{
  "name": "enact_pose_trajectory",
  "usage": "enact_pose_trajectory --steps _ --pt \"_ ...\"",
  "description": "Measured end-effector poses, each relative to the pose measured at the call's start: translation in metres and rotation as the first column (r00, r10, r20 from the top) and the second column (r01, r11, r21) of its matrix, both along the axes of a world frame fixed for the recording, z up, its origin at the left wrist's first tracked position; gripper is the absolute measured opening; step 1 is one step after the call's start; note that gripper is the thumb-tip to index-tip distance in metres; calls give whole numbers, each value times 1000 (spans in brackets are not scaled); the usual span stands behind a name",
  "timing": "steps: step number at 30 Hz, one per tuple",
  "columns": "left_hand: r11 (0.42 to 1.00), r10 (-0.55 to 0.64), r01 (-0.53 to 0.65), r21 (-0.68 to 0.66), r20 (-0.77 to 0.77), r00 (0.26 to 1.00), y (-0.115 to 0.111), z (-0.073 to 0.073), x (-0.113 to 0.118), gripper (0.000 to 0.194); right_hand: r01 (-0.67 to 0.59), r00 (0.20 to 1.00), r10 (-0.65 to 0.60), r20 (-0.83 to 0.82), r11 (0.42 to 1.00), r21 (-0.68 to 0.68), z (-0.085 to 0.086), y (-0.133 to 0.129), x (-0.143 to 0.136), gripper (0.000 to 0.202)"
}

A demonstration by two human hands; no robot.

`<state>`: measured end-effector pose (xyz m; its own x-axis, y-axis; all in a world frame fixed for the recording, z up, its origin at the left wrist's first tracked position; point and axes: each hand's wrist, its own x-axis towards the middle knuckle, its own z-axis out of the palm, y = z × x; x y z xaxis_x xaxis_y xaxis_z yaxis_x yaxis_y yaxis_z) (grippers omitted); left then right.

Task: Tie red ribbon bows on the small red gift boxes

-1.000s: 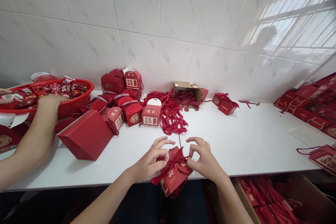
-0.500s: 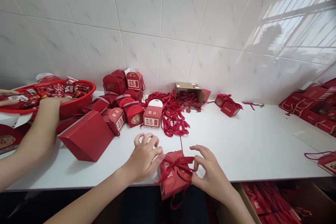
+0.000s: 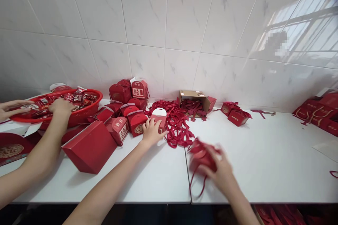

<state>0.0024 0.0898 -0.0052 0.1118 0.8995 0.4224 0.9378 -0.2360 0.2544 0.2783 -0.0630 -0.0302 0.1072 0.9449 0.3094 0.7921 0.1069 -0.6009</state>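
My left hand [image 3: 152,132] reaches forward, its fingers curled over a small red gift box [image 3: 163,120] with a raised white-backed flap, standing on the white table. Much of that box's printed front is hidden behind the fingers. In my right hand [image 3: 221,170], blurred by motion, is a red gift box [image 3: 198,158] with a ribbon bow on top and a thin cord loop hanging below. It is held over the table near the seam. Just beyond both hands lies a heap of red ribbons [image 3: 179,135].
Left, a co-worker's hand [image 3: 60,105] reaches into a red basin [image 3: 99,100] of wrapped sweets. Several red boxes [image 3: 136,123] cluster beside it, a larger one [image 3: 91,146] in front. Back: an open cardboard box [image 3: 192,94] and tied boxes [image 3: 239,116]. Red bags [image 3: 327,109] stand far right.
My right hand has lifted the bowed gift box from the table's front edge and carried it forward and right. My left hand has left it and reached forward to the flap-topped box.
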Motion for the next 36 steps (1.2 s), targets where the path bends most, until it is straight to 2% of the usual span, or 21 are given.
enact_pose_trajectory --steps 1,2,3,4,5,7,8,9,11,14,16,18,21,23,25,28,30,31,32,34,36 --pt "1000 -1 1 -6 -6 1000 0 -2 0 56 237 970 -240 37 968 84 -2 11 15 75" --pt "1000 -2 2 -10 -10 1000 -2 -4 -1 52 375 920 -388 52 913 163 -3 20 26 79" --pt "1000 -3 3 -14 -11 1000 -5 -5 -3 48 409 900 -431 63 887 215 -4 28 33 77" --pt "1000 -6 6 -20 -11 1000 -9 -5 -4 45 376 911 -405 75 893 248 -6 35 35 70" --pt "1000 -12 12 -28 -10 1000 -15 -4 -7 43 274 949 -303 84 930 246 -7 40 32 59" --pt "998 -34 34 -49 -7 999 -32 -1 -12 42 -13 997 0 76 985 170 -9 46 12 36" --pt "997 -47 47 -61 -7 999 -42 1 -16 42 -141 989 137 47 984 112 -10 50 -2 30" --pt "995 -67 67 -73 -4 998 -54 3 -20 42 -214 977 213 27 974 71 -12 54 -17 28" --pt "986 -138 138 -92 10 990 -81 5 -31 41 -256 967 256 4 966 27 -15 67 -44 35" --pt "923 -366 371 -98 64 928 -119 3 -48 43 -224 975 224 -11 974 -16 -18 92 -66 41" --pt "879 -458 465 -109 80 885 -138 -1 -58 47 -214 977 214 -18 976 -49 -17 104 -70 24" --pt "885 -452 458 -87 74 889 -152 -5 -63 53 -217 976 216 -30 974 -57 -9 105 -72 8" --pt "935 -352 344 82 127 927 -170 -4 -57 62 -241 969 241 -60 971 6 18 80 -76 7" --pt "927 -362 324 190 219 906 -182 2 -44 64 -305 948 309 -73 951 54 43 49 -80 3" --pt "896 -438 387 219 296 849 -193 12 -28 65 -438 895 443 -54 894 94 69 14 -85 4" --pt "859 -508 484 165 380 773 -200 26 -5 60 -612 790 613 15 787 78 98 -27 -88 7" --pt "839 -518 535 105 455 724 -200 29 4 37 -653 758 653 14 757 30 106 -42 -88 10" --pt "831 -508 551 74 503 699 -200 29 6 23 -649 761 649 -6 761 12 106 -46 -86 12" --pt "828 -487 560 45 553 676 -200 27 8 17 -634 773 633 -39 773 1 105 -50 -85 13" --pt "830 -429 558 -5 635 643 -201 21 7 24 -594 798 588 -130 805 -9 99 -54 -81 15" --pt "844 -365 535 -47 681 635 -204 14 4 24 -583 794 561 -236 812 -29 91 -57 -75 17"
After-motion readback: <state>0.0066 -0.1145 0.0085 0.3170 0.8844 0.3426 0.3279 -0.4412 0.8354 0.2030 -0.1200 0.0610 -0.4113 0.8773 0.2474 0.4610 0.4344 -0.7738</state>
